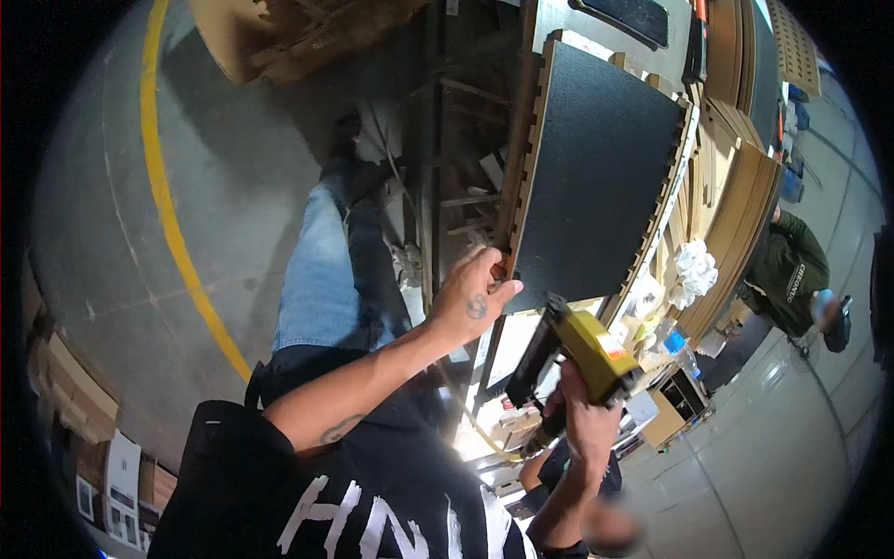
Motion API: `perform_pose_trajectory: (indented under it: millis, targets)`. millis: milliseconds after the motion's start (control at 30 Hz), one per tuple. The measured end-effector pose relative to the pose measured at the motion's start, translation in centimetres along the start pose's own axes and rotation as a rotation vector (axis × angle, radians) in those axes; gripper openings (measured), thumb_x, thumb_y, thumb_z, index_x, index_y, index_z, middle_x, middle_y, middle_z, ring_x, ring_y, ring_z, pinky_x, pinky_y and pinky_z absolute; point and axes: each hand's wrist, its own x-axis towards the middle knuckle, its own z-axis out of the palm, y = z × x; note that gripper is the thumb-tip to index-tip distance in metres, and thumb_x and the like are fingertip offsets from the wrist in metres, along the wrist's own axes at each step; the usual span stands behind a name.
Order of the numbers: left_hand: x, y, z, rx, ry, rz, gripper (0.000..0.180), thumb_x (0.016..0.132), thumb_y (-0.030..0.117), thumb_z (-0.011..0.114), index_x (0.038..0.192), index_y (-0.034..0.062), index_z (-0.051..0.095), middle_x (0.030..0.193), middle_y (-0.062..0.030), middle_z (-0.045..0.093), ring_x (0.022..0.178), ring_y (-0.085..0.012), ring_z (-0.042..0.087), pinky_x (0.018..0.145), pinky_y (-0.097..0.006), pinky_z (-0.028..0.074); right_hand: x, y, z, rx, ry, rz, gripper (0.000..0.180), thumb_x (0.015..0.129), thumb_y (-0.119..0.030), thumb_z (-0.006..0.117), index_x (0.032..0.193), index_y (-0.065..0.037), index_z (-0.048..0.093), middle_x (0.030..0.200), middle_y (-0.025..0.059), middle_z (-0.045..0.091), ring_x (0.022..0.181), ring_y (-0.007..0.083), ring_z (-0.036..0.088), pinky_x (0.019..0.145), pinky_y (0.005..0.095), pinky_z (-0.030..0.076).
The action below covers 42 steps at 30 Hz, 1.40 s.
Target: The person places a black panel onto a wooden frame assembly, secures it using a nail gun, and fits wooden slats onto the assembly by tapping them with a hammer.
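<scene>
A large black panel (601, 177) with notched, finger-jointed wooden edges lies on the bench in front of me. My left hand (468, 296) is closed on its near left corner, thumb on top and fingers curled over the side. In my right hand (587, 419) is a yellow and black pneumatic nail gun (596, 349), gripped by its handle. The nose of the tool is close to the panel's near edge; whether they touch I cannot tell. A yellowish air hose (480, 433) runs below the tool.
Stacked brown boards (736, 242) and crumpled white material (694, 273) lie right of the panel. A black tray-like object (624, 19) sits beyond it. Cardboard (289, 42) stands at the far left. One person in a dark green top (792, 265) is at the right, another near my right arm.
</scene>
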Motion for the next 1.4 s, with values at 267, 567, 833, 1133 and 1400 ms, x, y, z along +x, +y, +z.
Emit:
perform_pose_trajectory:
  millis: [267, 567, 833, 1133, 1400]
  targets:
    - [-0.1, -0.2, 0.1, -0.051, 0.005, 0.077, 0.024, 0.084, 0.009, 0.076, 0.098, -0.0009, 0.059, 0.084, -0.0101, 0.06, 0.07, -0.0183, 0.062, 0.064, -0.032, 0.049, 1.9, -0.9, 2.9, -0.179, -0.052, -0.143, 0.028, 0.089, -0.018, 0.072, 0.107, 0.003, 0.067, 0.083, 0.0073, 0.07, 0.063, 0.0111, 0.063, 0.056, 0.0286, 0.05]
    - [-0.1, -0.9, 0.3, -0.047, -0.013, 0.095, 0.023, 0.086, 0.006, 0.073, 0.099, 0.0, 0.055, 0.085, -0.011, 0.059, 0.072, -0.0209, 0.061, 0.065, -0.033, 0.049, 1.5, -1.4, 3.2, -0.226, -0.078, -0.122, 0.03, 0.089, -0.017, 0.072, 0.111, 0.004, 0.067, 0.084, 0.0084, 0.071, 0.067, 0.0134, 0.065, 0.063, 0.0295, 0.051]
    - [-2.2, -0.8, -0.1, 0.098, -0.14, 0.075, 0.036, 0.082, 0.014, 0.077, 0.099, -0.0003, 0.049, 0.096, -0.0192, 0.054, 0.091, -0.04, 0.057, 0.077, -0.047, 0.046, 0.4, 0.3, 1.9, -0.028, -0.087, -0.12, 0.028, 0.089, -0.013, 0.071, 0.111, 0.003, 0.067, 0.078, 0.0076, 0.069, 0.058, 0.012, 0.061, 0.056, 0.0293, 0.049]
    - [-2.0, -1.7, 0.6, -0.026, -0.099, 0.049, 0.028, 0.081, 0.005, 0.075, 0.093, -0.0009, 0.05, 0.09, -0.0173, 0.057, 0.085, -0.0368, 0.059, 0.073, -0.044, 0.046, 0.6, 1.4, 3.0, -0.195, -0.079, -0.042, 0.029, 0.088, -0.014, 0.072, 0.109, 0.005, 0.067, 0.089, 0.0119, 0.073, 0.081, 0.0223, 0.071, 0.076, 0.0331, 0.054]
    - [-4.0, -3.6, 1.4, 0.047, -0.25, -0.067, 0.025, 0.082, 0.006, 0.076, 0.098, 0.0003, 0.057, 0.09, -0.0097, 0.061, 0.08, -0.0216, 0.062, 0.069, -0.034, 0.05, -0.3, 3.6, 1.9, -0.13, -0.062, -0.189, 0.023, 0.09, -0.012, 0.068, 0.107, 0.003, 0.068, 0.079, 0.0091, 0.07, 0.062, 0.0133, 0.066, 0.058, 0.0282, 0.051]
